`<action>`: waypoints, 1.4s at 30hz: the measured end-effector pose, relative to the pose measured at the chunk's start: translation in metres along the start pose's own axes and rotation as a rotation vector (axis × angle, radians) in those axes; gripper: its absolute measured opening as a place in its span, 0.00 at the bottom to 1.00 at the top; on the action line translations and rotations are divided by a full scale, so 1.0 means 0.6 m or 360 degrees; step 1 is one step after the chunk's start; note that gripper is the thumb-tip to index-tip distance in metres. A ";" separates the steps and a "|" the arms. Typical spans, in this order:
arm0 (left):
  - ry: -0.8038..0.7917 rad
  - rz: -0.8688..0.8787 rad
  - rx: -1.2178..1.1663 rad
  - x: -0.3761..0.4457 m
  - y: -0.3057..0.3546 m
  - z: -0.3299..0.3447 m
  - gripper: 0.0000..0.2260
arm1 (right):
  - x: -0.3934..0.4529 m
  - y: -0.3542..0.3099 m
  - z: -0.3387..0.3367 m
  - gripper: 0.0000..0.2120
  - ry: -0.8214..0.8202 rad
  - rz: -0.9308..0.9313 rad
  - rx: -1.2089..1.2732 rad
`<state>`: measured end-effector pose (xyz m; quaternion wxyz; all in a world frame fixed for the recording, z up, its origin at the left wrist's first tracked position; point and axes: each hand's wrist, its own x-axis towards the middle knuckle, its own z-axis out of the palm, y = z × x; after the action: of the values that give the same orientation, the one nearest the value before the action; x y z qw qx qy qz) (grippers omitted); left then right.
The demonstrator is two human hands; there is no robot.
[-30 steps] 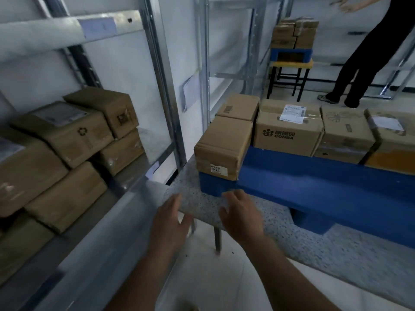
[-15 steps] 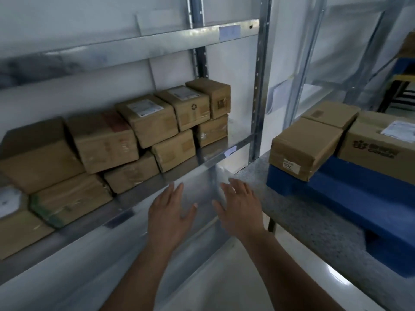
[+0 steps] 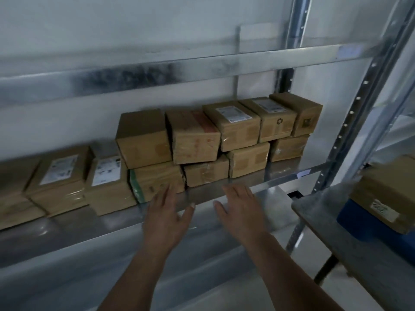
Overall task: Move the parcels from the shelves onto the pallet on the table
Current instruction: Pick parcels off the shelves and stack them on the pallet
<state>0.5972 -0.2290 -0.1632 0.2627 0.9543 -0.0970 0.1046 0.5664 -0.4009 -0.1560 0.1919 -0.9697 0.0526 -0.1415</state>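
Several brown cardboard parcels are stacked in two layers on a metal shelf; more labelled ones lie to the left. My left hand is open with spread fingers, its fingertips just in front of a lower parcel with green tape. My right hand is open too, hovering over the shelf's front edge and holding nothing. At the right edge the blue pallet sits on the grey table, with one parcel on it.
An upper shelf beam runs across above the parcels. A perforated steel upright stands between shelf and table. The table's dark leg drops to the pale floor at the lower right.
The view has swung left from the pallet to face the shelf. Both open hands have moved forward and up toward the lower row of parcels.
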 end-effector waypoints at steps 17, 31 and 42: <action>0.0239 -0.0137 -0.0131 0.217 -0.172 -0.166 0.31 | 0.246 -0.249 0.021 0.27 0.0047 -0.0190 0.0121; 0.0218 -0.0483 -0.0691 0.282 -0.209 -0.188 0.24 | 0.300 -0.283 0.071 0.21 0.0133 0.0161 0.0522; 0.0095 -0.0550 -0.1004 0.268 -0.253 -0.183 0.25 | 0.294 -0.281 0.086 0.16 -0.0325 0.0307 0.1093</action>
<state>0.7716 -0.0646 -0.1040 0.5609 0.8250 0.0461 0.0514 0.7583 -0.2548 -0.0915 0.5228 -0.8485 0.0737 -0.0346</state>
